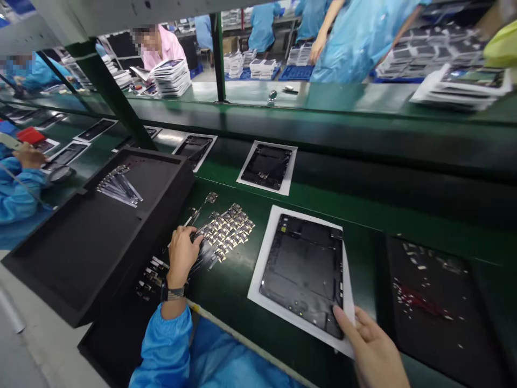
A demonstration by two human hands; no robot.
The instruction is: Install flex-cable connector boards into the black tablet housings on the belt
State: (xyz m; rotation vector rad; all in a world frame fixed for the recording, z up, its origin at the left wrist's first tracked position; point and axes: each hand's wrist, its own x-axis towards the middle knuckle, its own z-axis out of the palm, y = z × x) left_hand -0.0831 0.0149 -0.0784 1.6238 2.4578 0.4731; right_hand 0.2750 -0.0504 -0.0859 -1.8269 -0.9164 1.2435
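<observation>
My left hand [184, 250] rests at the left edge of a spread of small circuit boards with flex strips [228, 229], its thumb and fingers curled around something too small to make out. On the right, my right hand [374, 345] grips the lower right corner of a black tablet housing [305, 269], thumb on top and fingers by the edge. A white sheet [262, 269] lies beneath the housing and sticks out around it. The housing's open inner side faces up.
A black foam tray [76, 242] with metallic strips [121, 186] stands at left. Another housing on white [267, 166] lies beyond the boards. A dark mat [440, 307] at right bears small parts. A green post [113, 91] rises at upper left. Other people work around.
</observation>
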